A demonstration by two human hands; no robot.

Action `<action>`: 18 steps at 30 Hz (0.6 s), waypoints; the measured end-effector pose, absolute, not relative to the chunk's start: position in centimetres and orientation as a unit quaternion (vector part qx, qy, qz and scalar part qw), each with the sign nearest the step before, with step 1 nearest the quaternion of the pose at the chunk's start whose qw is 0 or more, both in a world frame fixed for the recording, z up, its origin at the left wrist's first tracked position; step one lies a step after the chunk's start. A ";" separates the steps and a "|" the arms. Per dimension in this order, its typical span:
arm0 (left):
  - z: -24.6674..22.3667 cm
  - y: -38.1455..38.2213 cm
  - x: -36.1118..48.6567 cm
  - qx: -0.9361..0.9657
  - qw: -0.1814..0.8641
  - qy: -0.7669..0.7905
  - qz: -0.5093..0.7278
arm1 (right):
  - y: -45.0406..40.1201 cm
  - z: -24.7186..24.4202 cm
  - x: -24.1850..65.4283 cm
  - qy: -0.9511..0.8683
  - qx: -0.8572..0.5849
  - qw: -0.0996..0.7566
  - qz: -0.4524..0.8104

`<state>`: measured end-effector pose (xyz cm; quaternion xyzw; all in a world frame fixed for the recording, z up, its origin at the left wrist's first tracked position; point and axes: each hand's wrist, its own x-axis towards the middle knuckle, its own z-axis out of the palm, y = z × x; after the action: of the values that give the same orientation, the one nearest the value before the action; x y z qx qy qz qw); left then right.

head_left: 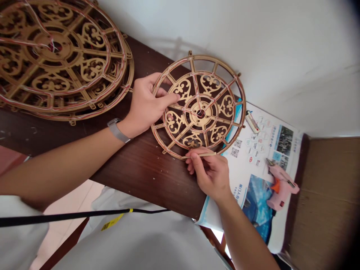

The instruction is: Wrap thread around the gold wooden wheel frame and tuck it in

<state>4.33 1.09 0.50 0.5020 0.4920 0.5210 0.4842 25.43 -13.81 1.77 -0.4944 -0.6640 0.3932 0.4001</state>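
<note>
A round gold openwork frame [208,135] with scroll patterns and red and white wires along its rings and spokes is held tilted above the dark table. My left hand [152,101] grips its left rim, thumb on the front and fingers behind. My right hand [209,168] pinches a thin pale wooden stick [204,154] at the frame's lower edge. The stick's left tip meets the outer rim, where wires run; whether it presses on them I cannot tell. More wires gather at the hub's dark centre hole.
Several similar wired gold frames [75,80] lie stacked on the dark table [157,180] at the left. A pink glue gun [281,183] and a small white tube [252,122] rest on a printed sheet [239,161]. A cardboard box [326,198] stands right; a wall rises behind.
</note>
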 end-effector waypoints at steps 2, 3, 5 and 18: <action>0.5 1.0 4.3 0.503 0.486 0.492 0.518 | -13.8 1.6 25.5 -0.678 -0.492 0.398 0.375; 0.5 1.0 4.3 0.504 0.486 0.492 0.518 | -13.8 1.6 25.5 -0.686 -0.491 0.394 0.365; 0.6 1.0 4.3 0.502 0.487 0.490 0.521 | -13.8 1.5 25.5 -0.697 -0.491 0.390 0.348; 0.4 1.0 4.4 0.493 0.497 0.481 0.527 | -13.5 2.1 25.5 -0.745 -0.470 0.357 0.313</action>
<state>4.40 1.02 0.44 0.4931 0.4810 0.5274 0.4973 25.50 -13.53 2.06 -0.4696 -0.7445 0.3128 0.3568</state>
